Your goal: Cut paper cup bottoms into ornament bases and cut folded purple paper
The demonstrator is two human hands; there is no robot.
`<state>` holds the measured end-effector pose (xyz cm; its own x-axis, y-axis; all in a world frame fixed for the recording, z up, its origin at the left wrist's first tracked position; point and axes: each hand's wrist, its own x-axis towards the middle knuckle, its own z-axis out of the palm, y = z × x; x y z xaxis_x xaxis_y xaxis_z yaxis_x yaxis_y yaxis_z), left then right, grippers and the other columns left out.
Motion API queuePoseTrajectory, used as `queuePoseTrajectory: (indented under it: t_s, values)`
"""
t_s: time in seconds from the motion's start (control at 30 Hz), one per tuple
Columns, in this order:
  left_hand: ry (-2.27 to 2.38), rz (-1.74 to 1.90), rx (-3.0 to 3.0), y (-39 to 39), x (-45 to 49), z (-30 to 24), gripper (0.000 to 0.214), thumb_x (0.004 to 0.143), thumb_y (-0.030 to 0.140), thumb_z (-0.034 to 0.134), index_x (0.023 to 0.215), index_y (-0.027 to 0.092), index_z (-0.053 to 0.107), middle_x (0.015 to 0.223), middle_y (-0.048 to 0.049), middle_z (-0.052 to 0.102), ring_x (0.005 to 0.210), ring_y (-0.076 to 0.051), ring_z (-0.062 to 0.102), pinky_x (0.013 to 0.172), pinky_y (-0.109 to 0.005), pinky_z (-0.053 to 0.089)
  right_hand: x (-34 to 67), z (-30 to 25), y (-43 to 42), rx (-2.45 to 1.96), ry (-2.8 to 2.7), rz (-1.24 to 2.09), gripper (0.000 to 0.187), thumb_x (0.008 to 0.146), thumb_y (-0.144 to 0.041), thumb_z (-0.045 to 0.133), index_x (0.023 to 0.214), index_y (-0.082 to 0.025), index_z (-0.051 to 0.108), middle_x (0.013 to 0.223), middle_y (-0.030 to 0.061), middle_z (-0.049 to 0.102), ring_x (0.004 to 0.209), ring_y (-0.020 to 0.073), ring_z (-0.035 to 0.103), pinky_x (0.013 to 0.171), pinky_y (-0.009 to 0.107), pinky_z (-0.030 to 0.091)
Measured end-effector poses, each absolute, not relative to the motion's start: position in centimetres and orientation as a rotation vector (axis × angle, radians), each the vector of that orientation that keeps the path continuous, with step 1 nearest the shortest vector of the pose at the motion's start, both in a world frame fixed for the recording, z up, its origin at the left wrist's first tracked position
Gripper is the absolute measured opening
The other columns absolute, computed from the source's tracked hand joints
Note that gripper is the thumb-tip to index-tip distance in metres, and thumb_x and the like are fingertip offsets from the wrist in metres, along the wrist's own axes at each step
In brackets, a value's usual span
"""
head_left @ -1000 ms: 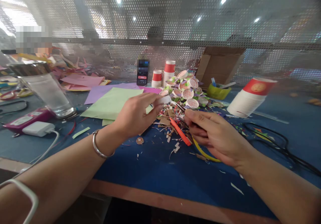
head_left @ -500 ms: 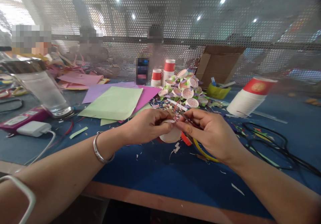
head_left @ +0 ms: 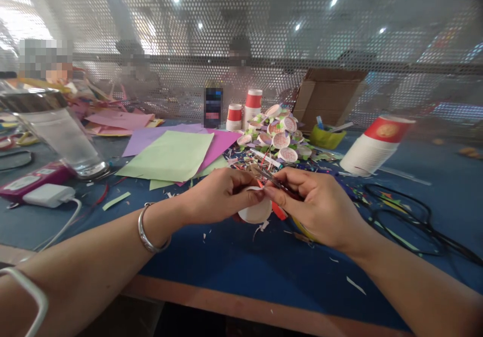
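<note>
My left hand [head_left: 222, 196] pinches the edge of a small white round piece [head_left: 255, 212], which looks like the cut-off base of a paper cup. Close against it, my right hand [head_left: 315, 201] is closed on a slim metal tool [head_left: 268, 176] that looks like scissors, its tip pointing up and left. My right fingertips meet the rim of the white piece beside my left thumb. Fingers hide most of the tool's handles. An orange-red strip [head_left: 279, 211] and a yellow curved thing [head_left: 304, 229] show under my right hand.
Behind my hands lies a heap of cut cup bases [head_left: 281, 140] with coloured paper. Green paper sheets [head_left: 169, 153], a glass tumbler [head_left: 71, 141] and a white charger [head_left: 51, 195] are leftward. Stacked paper cups [head_left: 372, 151] and black cable [head_left: 411, 221] are rightward.
The white round piece has shifted slightly down, with both hands still together at it. The metal tool's tip shows more clearly above my fingers.
</note>
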<state>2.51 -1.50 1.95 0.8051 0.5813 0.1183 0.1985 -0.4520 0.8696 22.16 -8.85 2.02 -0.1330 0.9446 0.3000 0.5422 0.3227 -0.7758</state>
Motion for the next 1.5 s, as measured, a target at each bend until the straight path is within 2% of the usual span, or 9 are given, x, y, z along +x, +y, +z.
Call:
queuePoseTrajectory:
  t_s: [0.23,0.43,0.6,0.77,0.9,1.03,1.27,1.4,1.5]
  values:
    - [0.519,0.58,2.186,-1.7,2.3,2.3,0.033,0.098,0.041,0.053,0.095,0.012,0.068,0.081,-0.0018,0.061,0.071,-0.011,0.054,0.064,-0.024,0.044,22.2,2.4,-8.8,-1.259,-1.751,0.829,0.023,0.094,-0.04,0.06,0.085,-0.018,0.063,0.072,-0.0003,0.057,0.062,0.012,0.047,0.054,0.026,0.035]
    - [0.532,0.628,2.325,-2.2,2.2,2.9,0.028,0.098,0.034,0.053,0.089,0.012,0.066,0.073,0.0013,0.056,0.065,-0.009,0.047,0.057,-0.022,0.036,22.4,2.5,-8.7,-1.18,-1.672,0.956,0.025,0.089,-0.043,0.07,0.083,-0.02,0.062,0.071,-0.0029,0.053,0.061,0.0101,0.046,0.053,0.025,0.035]
    - [0.445,0.63,2.194,-2.0,2.1,2.9,0.027,0.1,0.038,0.053,0.098,0.014,0.065,0.081,0.0007,0.058,0.07,-0.009,0.051,0.06,-0.02,0.039,22.5,2.3,-8.5,-1.066,-1.591,1.064,0.025,0.091,-0.042,0.069,0.082,-0.02,0.062,0.07,-0.0041,0.05,0.057,0.0072,0.043,0.052,0.023,0.035]
    - [0.324,0.648,1.972,-2.2,2.5,3.0,0.025,0.097,0.038,0.058,0.091,0.014,0.062,0.079,0.0012,0.054,0.064,-0.007,0.05,0.054,-0.019,0.039,22.4,1.9,-8.3,-1.007,-1.462,1.19,0.025,0.088,-0.043,0.073,0.087,-0.021,0.062,0.075,-0.0031,0.051,0.057,0.0069,0.041,0.051,0.023,0.033]
    - [0.348,0.701,1.809,-2.3,2.6,3.2,0.024,0.094,0.035,0.064,0.083,0.014,0.059,0.072,0.0023,0.054,0.06,-0.007,0.051,0.051,-0.017,0.04,22.7,1.6,-8.2,-1.019,-1.471,1.148,0.031,0.091,-0.052,0.067,0.088,-0.021,0.062,0.064,-0.0047,0.047,0.051,0.007,0.039,0.046,0.022,0.029]
    - [0.423,0.723,1.72,-2.0,2.4,3.4,0.026,0.091,0.038,0.068,0.086,0.014,0.06,0.072,0.0006,0.061,0.059,-0.007,0.055,0.05,-0.017,0.044,23.0,1.9,-8.3,-1.062,-1.554,0.983,0.043,0.096,-0.058,0.055,0.076,-0.02,0.055,0.059,-0.0063,0.037,0.047,0.0061,0.03,0.041,0.022,0.022]
    - [0.465,0.75,1.745,-1.5,2.3,3.2,0.032,0.087,0.044,0.071,0.089,0.013,0.063,0.075,-0.0014,0.062,0.063,-0.009,0.057,0.053,-0.019,0.045,22.5,2.8,-8.8,-1.182,-1.692,0.799,0.043,0.096,-0.059,0.053,0.078,-0.02,0.06,0.057,-0.0062,0.036,0.047,0.0079,0.029,0.041,0.025,0.022]
    - [0.452,0.772,1.784,-1.6,2.4,3.2,0.024,0.088,0.035,0.07,0.085,0.013,0.063,0.07,0.0007,0.057,0.061,-0.008,0.051,0.053,-0.019,0.042,22.4,3.1,-9.0,-1.234,-1.767,0.682,0.045,0.096,-0.059,0.054,0.075,-0.02,0.061,0.052,-0.0068,0.038,0.044,0.008,0.029,0.041,0.026,0.022]
    - [0.426,0.792,1.822,-1.8,2.5,3.2,0.017,0.087,0.028,0.069,0.082,0.013,0.063,0.068,0.0025,0.053,0.06,-0.007,0.047,0.053,-0.019,0.038,22.5,3.2,-9.2,-1.251,-1.855,0.587,0.043,0.097,-0.057,0.054,0.075,-0.02,0.06,0.054,-0.0061,0.041,0.047,0.0083,0.035,0.044,0.025,0.025]
